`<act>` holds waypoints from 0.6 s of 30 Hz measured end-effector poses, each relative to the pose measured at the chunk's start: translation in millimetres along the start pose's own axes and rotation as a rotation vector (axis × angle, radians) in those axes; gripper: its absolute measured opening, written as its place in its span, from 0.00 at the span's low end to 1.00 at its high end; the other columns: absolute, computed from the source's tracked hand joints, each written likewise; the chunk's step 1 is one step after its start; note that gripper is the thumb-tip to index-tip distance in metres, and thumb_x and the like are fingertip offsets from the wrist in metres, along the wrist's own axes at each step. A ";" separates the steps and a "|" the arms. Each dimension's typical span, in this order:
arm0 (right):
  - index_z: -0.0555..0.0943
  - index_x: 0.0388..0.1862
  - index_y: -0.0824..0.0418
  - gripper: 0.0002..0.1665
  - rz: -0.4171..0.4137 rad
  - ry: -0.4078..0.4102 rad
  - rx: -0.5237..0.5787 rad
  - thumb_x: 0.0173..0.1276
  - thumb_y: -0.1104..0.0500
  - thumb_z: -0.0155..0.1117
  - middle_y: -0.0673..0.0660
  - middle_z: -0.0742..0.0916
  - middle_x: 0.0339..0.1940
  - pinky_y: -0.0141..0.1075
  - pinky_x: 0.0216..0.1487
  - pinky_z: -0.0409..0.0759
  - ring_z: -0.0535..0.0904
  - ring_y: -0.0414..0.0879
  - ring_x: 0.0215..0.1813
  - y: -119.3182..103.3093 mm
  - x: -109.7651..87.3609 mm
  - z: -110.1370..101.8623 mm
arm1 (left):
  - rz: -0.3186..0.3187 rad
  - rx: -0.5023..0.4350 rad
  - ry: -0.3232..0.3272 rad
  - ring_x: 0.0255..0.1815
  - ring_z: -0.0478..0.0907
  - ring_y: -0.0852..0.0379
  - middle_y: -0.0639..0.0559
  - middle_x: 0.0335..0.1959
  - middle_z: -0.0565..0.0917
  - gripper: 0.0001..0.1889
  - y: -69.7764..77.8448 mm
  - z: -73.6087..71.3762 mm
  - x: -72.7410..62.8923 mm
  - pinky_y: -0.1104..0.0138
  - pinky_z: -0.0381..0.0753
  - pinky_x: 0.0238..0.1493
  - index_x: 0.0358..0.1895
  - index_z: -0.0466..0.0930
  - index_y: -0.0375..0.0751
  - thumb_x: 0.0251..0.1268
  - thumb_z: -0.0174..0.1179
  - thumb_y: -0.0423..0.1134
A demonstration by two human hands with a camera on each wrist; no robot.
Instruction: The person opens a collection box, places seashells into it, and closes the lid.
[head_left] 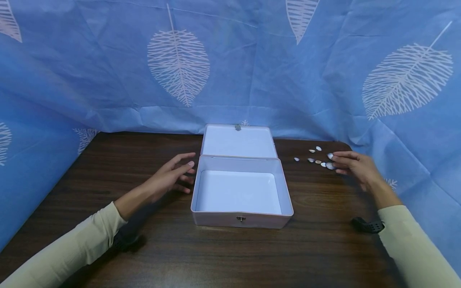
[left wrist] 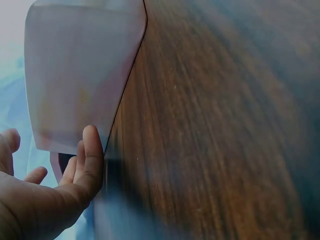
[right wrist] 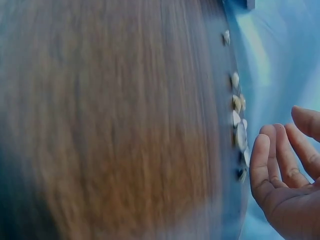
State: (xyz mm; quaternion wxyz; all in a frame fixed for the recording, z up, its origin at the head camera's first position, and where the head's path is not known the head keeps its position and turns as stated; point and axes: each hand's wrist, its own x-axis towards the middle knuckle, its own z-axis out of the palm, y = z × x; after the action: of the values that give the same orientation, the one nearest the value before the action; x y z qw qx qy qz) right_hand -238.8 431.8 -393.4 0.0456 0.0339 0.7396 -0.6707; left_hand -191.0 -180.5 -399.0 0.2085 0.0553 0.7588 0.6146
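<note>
A person in pale long sleeves (head_left: 414, 242) sits or stands at a dark wooden table (head_left: 230, 256), arms stretched to either side of a pale metal box (head_left: 239, 192), whose hinged lid (head_left: 238, 141) is tipped back behind it, laying bare a white floor. A small metal latch (head_left: 241, 219) marks the middle of the box's front wall. To the right of the box, beyond its back corner, lies a loose scatter of small pale shells (head_left: 330, 165), one of them apart from the others and nearest the box, several bunched at the far end under the fingertips. The right hand (head_left: 354, 166) reaches over that bunch, well apart from the box, its fingers gently bent and the thumb held away from them, with no shell seen in its grasp; whether the fingertips touch the shells is hard to say, as the wrist view is blurred there. Just beside the box's left wall, the left hand (head_left: 169, 176) is turned toward it with fingers loosely spread and thumb apart, gripping nothing. A dark strap (head_left: 371, 226) shows by the right sleeve, forward of which the shells lie, and behind the box hangs a blue cloth (head_left: 234, 72) printed with white leaves
</note>
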 end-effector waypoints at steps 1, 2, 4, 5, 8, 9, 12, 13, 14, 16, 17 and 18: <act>0.95 0.43 0.41 0.17 0.005 0.006 -0.016 0.85 0.64 0.69 0.36 0.95 0.42 0.28 0.44 0.92 0.94 0.33 0.43 0.8 0.5 -1.7 | -0.003 0.002 -0.001 0.61 0.82 0.43 0.31 0.79 0.70 0.36 0.0 0.2 -0.8 0.53 0.93 0.58 0.93 0.54 0.58 0.93 0.53 0.58; 0.95 0.44 0.41 0.16 0.012 0.012 -0.039 0.85 0.63 0.69 0.36 0.95 0.42 0.28 0.44 0.92 0.93 0.32 0.43 1.4 0.7 -3.2 | -0.007 0.004 -0.001 0.62 0.82 0.43 0.31 0.79 0.70 0.36 0.2 0.4 -1.5 0.53 0.93 0.58 0.93 0.54 0.59 0.93 0.53 0.58; 0.95 0.44 0.41 0.15 0.026 0.020 -0.079 0.85 0.62 0.70 0.34 0.94 0.42 0.28 0.44 0.92 0.93 0.31 0.43 2.5 1.1 -6.0 | -0.019 0.006 -0.002 0.62 0.82 0.42 0.31 0.79 0.70 0.36 0.8 0.7 -3.0 0.53 0.92 0.59 0.93 0.54 0.60 0.92 0.54 0.59; 0.94 0.45 0.41 0.14 0.034 0.024 -0.093 0.84 0.62 0.71 0.34 0.94 0.42 0.28 0.44 0.92 0.93 0.31 0.43 3.0 1.3 -7.4 | -0.026 0.004 -0.002 0.63 0.82 0.42 0.32 0.79 0.70 0.36 1.3 0.9 -3.8 0.53 0.92 0.59 0.93 0.54 0.61 0.92 0.54 0.59; 0.94 0.46 0.40 0.12 0.065 0.032 -0.141 0.84 0.60 0.72 0.32 0.94 0.41 0.28 0.44 0.92 0.92 0.30 0.43 3.5 1.7 -10.4 | -0.024 0.003 -0.011 0.64 0.82 0.41 0.32 0.79 0.70 0.37 1.4 1.9 -6.6 0.52 0.93 0.59 0.93 0.53 0.61 0.91 0.56 0.59; 0.94 0.46 0.39 0.12 0.074 0.036 -0.159 0.83 0.60 0.73 0.31 0.94 0.41 0.28 0.45 0.92 0.91 0.30 0.43 3.4 1.7 -11.3 | -0.021 0.005 -0.016 0.65 0.82 0.41 0.32 0.79 0.70 0.38 1.4 2.4 -7.3 0.52 0.93 0.59 0.93 0.53 0.61 0.91 0.56 0.58; 0.94 0.46 0.36 0.11 0.096 0.040 -0.225 0.82 0.56 0.75 0.28 0.93 0.42 0.28 0.46 0.91 0.90 0.29 0.43 3.3 2.5 -14.6 | 0.003 0.017 -0.034 0.65 0.81 0.40 0.31 0.79 0.69 0.39 0.3 4.2 -9.8 0.51 0.93 0.59 0.94 0.51 0.61 0.90 0.58 0.57; 0.93 0.46 0.35 0.11 0.100 0.038 -0.245 0.82 0.56 0.75 0.27 0.92 0.42 0.28 0.46 0.91 0.89 0.28 0.43 3.5 2.8 -15.8 | 0.011 0.022 -0.038 0.64 0.81 0.40 0.30 0.79 0.69 0.40 -0.1 4.9 -10.6 0.51 0.93 0.59 0.94 0.51 0.61 0.90 0.58 0.56; 0.93 0.46 0.34 0.11 0.099 0.037 -0.264 0.82 0.56 0.75 0.26 0.92 0.43 0.28 0.46 0.91 0.89 0.28 0.43 3.8 3.1 -17.0 | 0.017 0.028 -0.042 0.64 0.80 0.40 0.30 0.79 0.69 0.40 -0.4 5.5 -11.2 0.50 0.93 0.59 0.94 0.50 0.62 0.90 0.59 0.56; 0.93 0.47 0.34 0.12 0.089 0.024 -0.288 0.81 0.56 0.76 0.26 0.92 0.43 0.27 0.46 0.91 0.89 0.27 0.43 5.4 4.1 -19.6 | 0.030 0.040 -0.052 0.63 0.81 0.41 0.30 0.79 0.69 0.41 -1.0 7.0 -12.5 0.50 0.93 0.58 0.94 0.49 0.63 0.90 0.60 0.55; 0.93 0.48 0.35 0.12 0.085 0.014 -0.297 0.81 0.57 0.76 0.27 0.92 0.43 0.28 0.46 0.91 0.89 0.27 0.44 6.3 4.5 -20.8 | 0.036 0.043 -0.054 0.62 0.81 0.41 0.30 0.78 0.70 0.41 -1.5 7.6 -13.0 0.51 0.93 0.58 0.94 0.49 0.64 0.89 0.60 0.54; 0.93 0.49 0.36 0.12 0.079 0.003 -0.310 0.82 0.58 0.75 0.27 0.93 0.43 0.28 0.47 0.91 0.90 0.27 0.44 7.0 4.7 -21.8 | 0.043 0.046 -0.058 0.62 0.82 0.42 0.30 0.77 0.70 0.41 -1.8 8.4 -13.6 0.51 0.94 0.57 0.94 0.49 0.64 0.89 0.61 0.54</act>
State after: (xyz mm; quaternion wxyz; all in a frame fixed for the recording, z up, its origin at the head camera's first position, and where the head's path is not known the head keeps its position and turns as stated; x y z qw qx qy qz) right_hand -243.2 454.2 -398.8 0.0755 0.0566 0.8325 -0.5460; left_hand -175.1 -177.9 -398.7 0.2158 0.0939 0.7649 0.5996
